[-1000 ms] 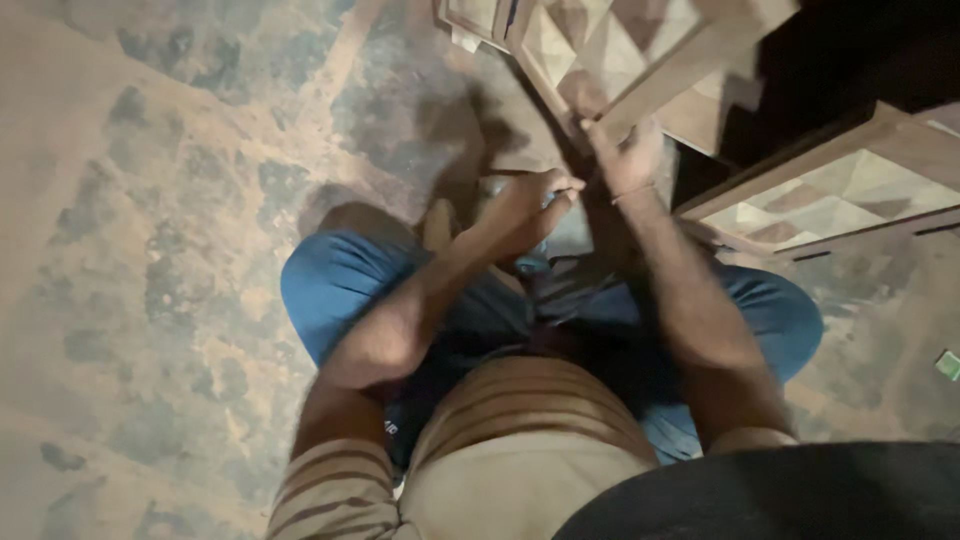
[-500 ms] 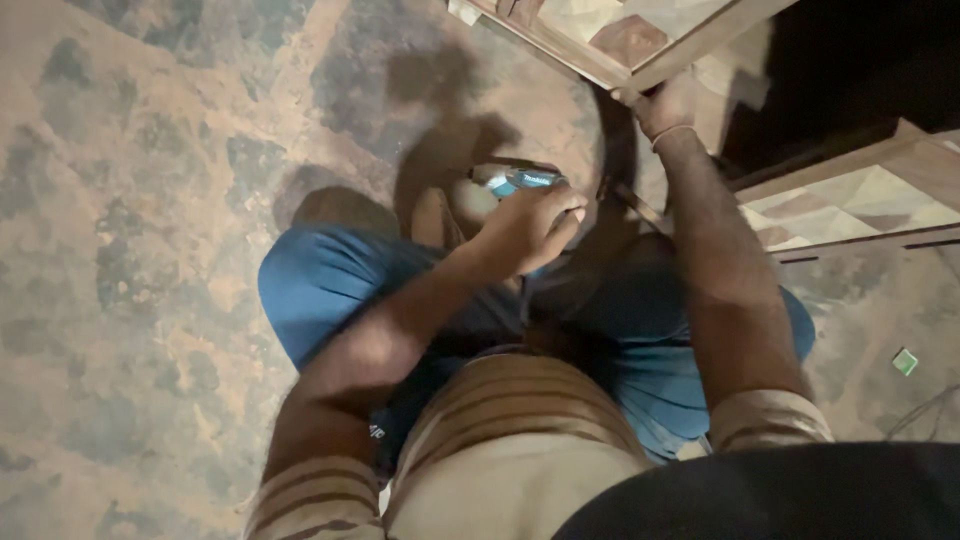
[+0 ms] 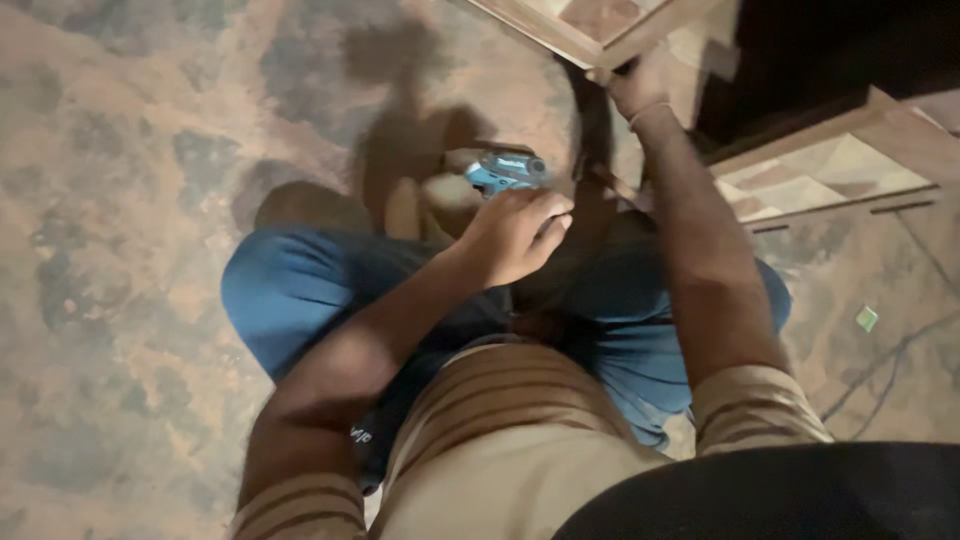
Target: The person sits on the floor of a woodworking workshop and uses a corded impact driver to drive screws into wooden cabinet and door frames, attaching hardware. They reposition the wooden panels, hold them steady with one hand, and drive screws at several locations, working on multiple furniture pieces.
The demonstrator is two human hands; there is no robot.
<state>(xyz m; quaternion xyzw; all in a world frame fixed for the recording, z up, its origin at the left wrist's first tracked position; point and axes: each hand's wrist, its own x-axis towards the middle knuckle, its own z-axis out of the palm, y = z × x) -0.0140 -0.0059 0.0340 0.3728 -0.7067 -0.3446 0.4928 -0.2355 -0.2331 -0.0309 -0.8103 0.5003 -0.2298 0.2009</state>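
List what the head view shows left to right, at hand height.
Mottled floor → left hand on the blue power drill → right hand gripping the wooden panel edge → patterned cabinet door.

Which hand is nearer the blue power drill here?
Left. The left hand is wrapped on the blue power drill from just below it, over the lap. The right hand is up and to the right, apart from the drill, gripping the edge of the wooden panel.

Glossy plastic drill (image 3: 505, 172) (wood-laminate panel (image 3: 590, 25))
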